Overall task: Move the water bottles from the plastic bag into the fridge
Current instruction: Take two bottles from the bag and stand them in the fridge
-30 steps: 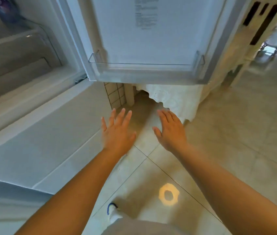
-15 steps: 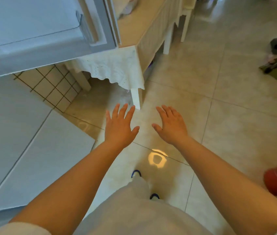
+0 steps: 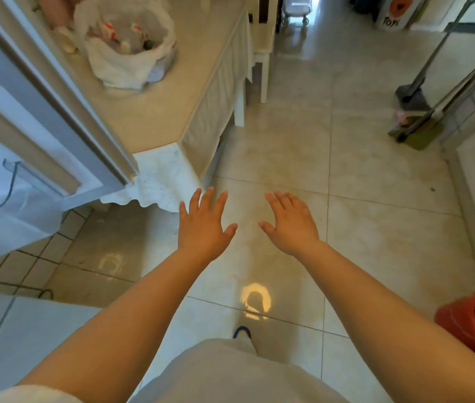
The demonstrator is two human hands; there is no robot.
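Both hands empty, palms down over the tiled floor (image 3: pixel 375 175) at frame centre — left hand (image 3: pixel 202 225) and right hand (image 3: pixel 293 225) with fingers straight and spread, touching nothing. Plastic bag (image 3: pixel 127 45) sits on the table (image 3: pixel 172 106) at upper left, bottles inside blurred, well apart from the hands. Fridge door (image 3: pixel 41 112) stands open along the left edge. Red bin (image 3: pixel 463 324) at lower right.

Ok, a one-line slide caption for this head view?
Both hands, left hand and right hand, open and empty; plastic bag waits on the table.
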